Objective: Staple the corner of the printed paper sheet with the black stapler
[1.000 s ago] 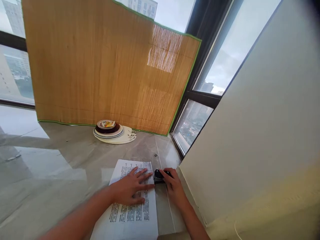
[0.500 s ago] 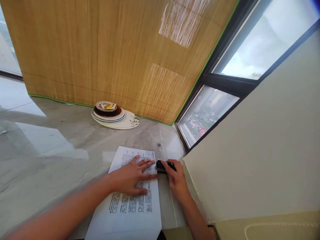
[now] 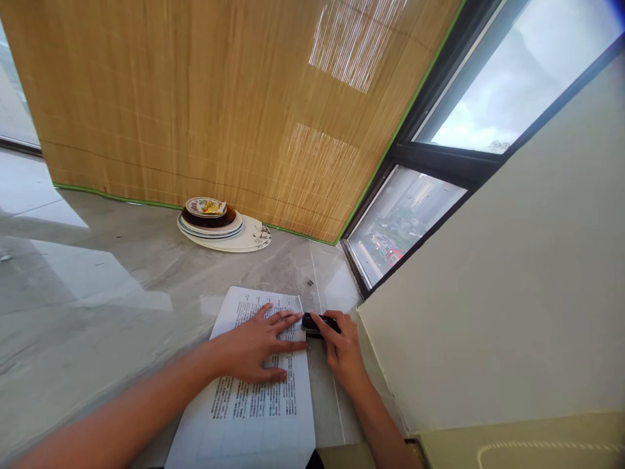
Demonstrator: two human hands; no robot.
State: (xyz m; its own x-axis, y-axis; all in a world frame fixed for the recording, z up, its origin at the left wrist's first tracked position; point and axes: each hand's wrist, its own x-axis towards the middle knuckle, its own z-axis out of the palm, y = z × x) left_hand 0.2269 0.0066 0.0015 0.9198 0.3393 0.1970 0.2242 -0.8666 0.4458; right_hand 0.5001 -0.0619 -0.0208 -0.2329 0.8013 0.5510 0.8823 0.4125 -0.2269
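Note:
A printed sheet of paper lies on the grey marble surface in front of me. My left hand rests flat on it, fingers spread. A small black stapler sits at the paper's right edge, near its top corner. My right hand lies over the stapler, fingers curled on top of it and pressing down.
A stack of plates stands against a bamboo mat leaning on the window. A pale wall closes the right side. Two small dark bits lie beyond the paper.
The view tilted down and closer over the second. My right hand slid the stapler slightly left onto the paper's edge; my left hand stayed flat on the sheet.

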